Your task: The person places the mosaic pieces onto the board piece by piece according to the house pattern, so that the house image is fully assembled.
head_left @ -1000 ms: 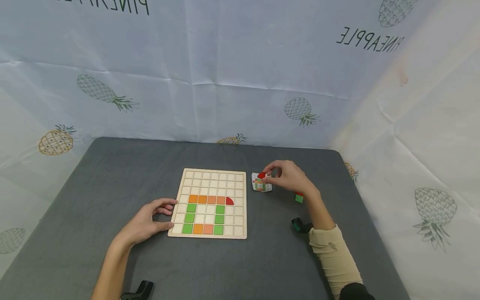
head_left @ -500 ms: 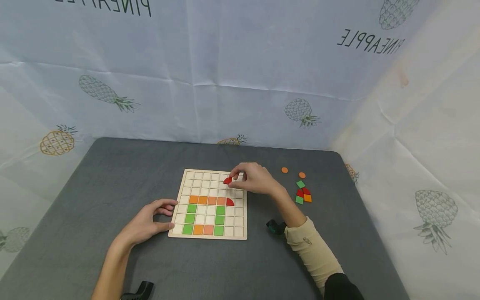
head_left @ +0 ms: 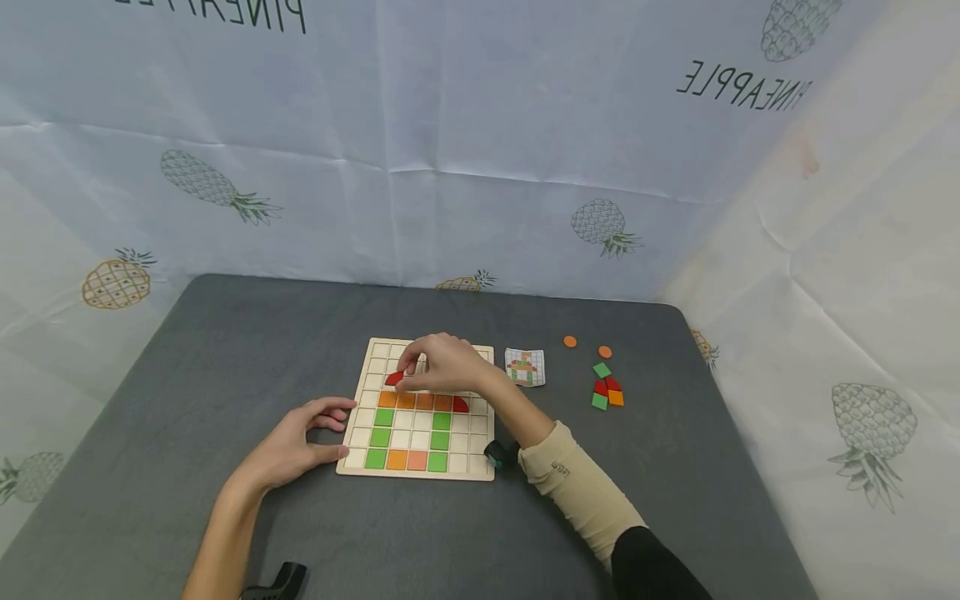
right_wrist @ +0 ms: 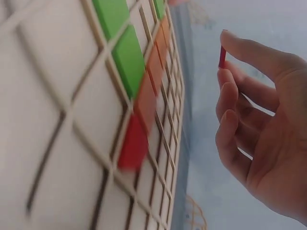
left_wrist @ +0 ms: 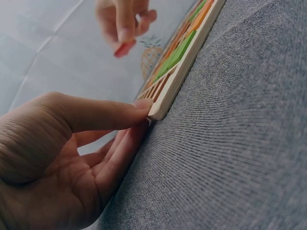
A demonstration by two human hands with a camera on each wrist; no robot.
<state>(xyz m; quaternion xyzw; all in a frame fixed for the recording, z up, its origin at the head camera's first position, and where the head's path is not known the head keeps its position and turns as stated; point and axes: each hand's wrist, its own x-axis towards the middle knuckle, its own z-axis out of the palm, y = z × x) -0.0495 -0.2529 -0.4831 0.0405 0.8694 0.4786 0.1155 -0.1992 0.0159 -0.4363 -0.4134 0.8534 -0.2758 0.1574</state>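
A wooden grid board [head_left: 476, 423] lies on the table, with green and orange square tiles and a red quarter-circle tile [head_left: 461, 405] set in its cells. At its left edge rests my left hand [head_left: 288, 442], thumb and index finger spread apart along the rim; in the left wrist view the thumb touches a corner. My right hand [head_left: 447, 364] is over the board's upper left part, pinching a second red quarter-circle tile [head_left: 393, 379] between thumb and index finger. The right wrist view shows this tile edge-on, held clear of the board; the other fingers curl loosely.
Right of the board lies a small pattern card [head_left: 525, 367] with a coloured grid picture. Farther right are two orange discs [head_left: 570, 342] and several loose green, red and orange tiles [head_left: 602, 387]. A patterned curtain hangs behind the grey table [head_left: 420, 533].
My right hand has carried the red quarter-circle tile left, from over the card to above the board's upper left part. The card and loose tiles are uncovered. My left hand stays put.
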